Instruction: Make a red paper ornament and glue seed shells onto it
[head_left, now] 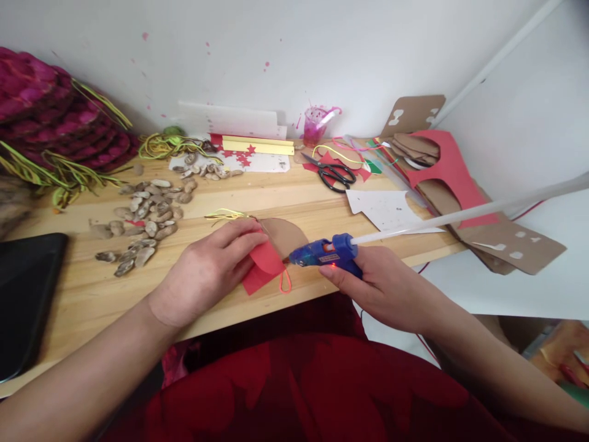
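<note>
- from where i'm standing, the right hand (pixel 386 288) is wrapping around the handle of a blue glue gun (pixel 317 252), its thumb resting along the near side.
- the left hand (pixel 202 270) is curling its bent fingers, nearly closed, over some red paper (pixel 264 259) and a cardboard disc (pixel 284 233), both lying near the front edge of the counter (pixel 276 193).
- the gun's nozzle is pointing at the paper's right-hand corner (whether it is touching, i'm failing to tell from here).
- i'm judging the gun light and hard, the nozzle probably hot, so the handle is seeming the safest hold; the long glue stick (pixel 460 216) is likely making its rear unwieldy.
- the paper is looking thin and easily creased, so flat fingertips clear of the nozzle are suiting it; the disc is appearing stiffer, but light.
- the gun is showing a small glowing red light; the pale stick is jutting out behind; the bright paper is folding over in a flap; the plain brown disc is curving beyond it, with yellow-green threads (pixel 225 215) lying at the left and an orange loop (pixel 286 283) by the paper's corner.
</note>
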`<state>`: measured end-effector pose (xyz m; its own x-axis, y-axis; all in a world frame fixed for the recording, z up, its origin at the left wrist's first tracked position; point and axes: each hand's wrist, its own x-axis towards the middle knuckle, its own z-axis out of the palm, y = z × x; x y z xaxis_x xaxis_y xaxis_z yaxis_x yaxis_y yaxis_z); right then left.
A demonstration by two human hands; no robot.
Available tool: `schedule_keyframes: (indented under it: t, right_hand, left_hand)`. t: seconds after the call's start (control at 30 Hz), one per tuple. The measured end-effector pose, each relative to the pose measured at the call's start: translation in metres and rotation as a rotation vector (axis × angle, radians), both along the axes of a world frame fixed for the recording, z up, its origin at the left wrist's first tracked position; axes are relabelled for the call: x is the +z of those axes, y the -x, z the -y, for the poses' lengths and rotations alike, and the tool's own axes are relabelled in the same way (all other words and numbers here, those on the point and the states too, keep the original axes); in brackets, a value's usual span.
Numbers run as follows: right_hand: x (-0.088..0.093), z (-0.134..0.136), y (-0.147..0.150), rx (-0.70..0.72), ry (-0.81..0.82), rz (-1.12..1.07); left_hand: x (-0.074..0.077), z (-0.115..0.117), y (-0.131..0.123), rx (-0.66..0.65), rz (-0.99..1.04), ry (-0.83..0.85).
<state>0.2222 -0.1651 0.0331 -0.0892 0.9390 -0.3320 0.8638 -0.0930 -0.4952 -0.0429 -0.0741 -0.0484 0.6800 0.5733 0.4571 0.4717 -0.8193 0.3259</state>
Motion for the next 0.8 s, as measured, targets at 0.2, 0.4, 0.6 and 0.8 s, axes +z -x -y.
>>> schedule_keyframes:
  t: [0.2,0.4,0.6,0.8]
  right_hand:
    - [0.0005,0.0047,-0.0012,0.009,-0.005,0.019]
    - [-0.0029,0.0013,-0.0012,-0.029,-0.061,0.016]
    - [-0.0068,-0.0028,0.0010,-0.007,-0.056,0.008]
    - [-0.0036,0.0006,-0.0025,0.009,-0.031,0.003]
  left_hand:
    - [-0.0003,0.0004,0.0001,0.008,-0.040,-0.028]
    - [-0.0002,0.0000,0.0003,0.002,-0.019,-0.023]
    - [0.0015,0.0004,-0.0009,0.025,-0.034,-0.025]
    - [0.0017,0.0007,-0.0018,0.039,-0.046,-0.033]
